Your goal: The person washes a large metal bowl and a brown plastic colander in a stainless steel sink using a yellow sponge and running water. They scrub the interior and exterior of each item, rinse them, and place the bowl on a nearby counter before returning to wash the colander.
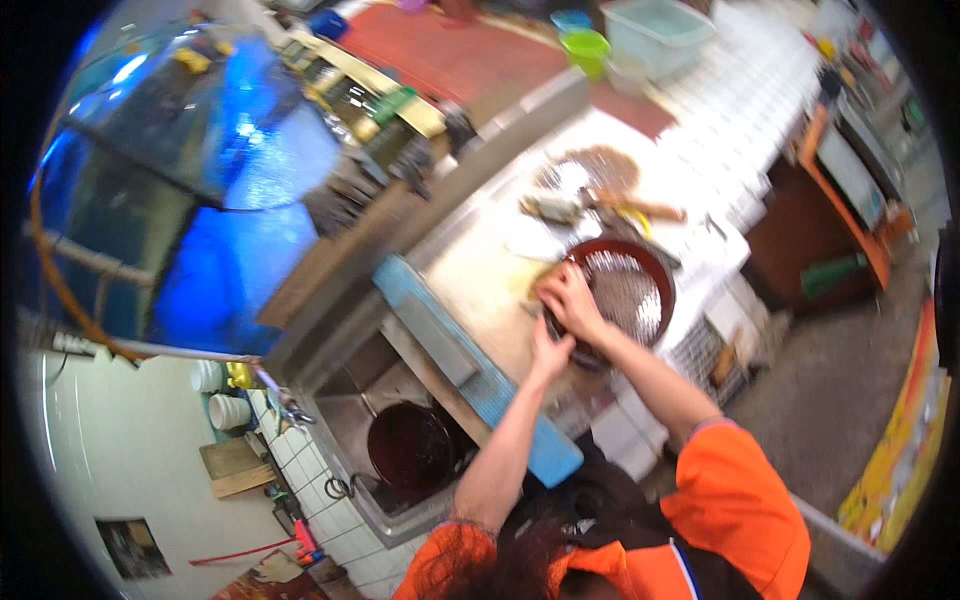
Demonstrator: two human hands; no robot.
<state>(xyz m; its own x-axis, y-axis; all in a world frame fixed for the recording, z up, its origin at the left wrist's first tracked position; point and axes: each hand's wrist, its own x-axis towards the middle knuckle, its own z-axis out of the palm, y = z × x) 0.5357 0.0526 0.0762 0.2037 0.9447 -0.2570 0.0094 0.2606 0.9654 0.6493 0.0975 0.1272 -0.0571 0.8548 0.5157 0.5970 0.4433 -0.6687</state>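
My left hand (pixel 551 351) and my right hand (pixel 571 300) are close together at the left rim of a round dark-red basin (pixel 661 281). The basin holds a mesh-like, shiny surface and rests on the pale worktop. Both hands have bent fingers around something small and dark at the rim; blur hides what it is, and whether each hand grips it. Just beyond the basin lie a tool with a brown wooden handle (pixel 652 208) and a greyish lump (pixel 551 208) that I cannot identify.
A blue board (pixel 517 420) with a grey block (pixel 435 337) spans the steel sink's edge at my left. Inside the sink (pixel 337 420) stands a dark-red bucket (pixel 411 448). Farther off are a green bucket (pixel 586 52) and a pale plastic tub (pixel 656 34). Blue-lit tanks (pixel 232 262) stand left.
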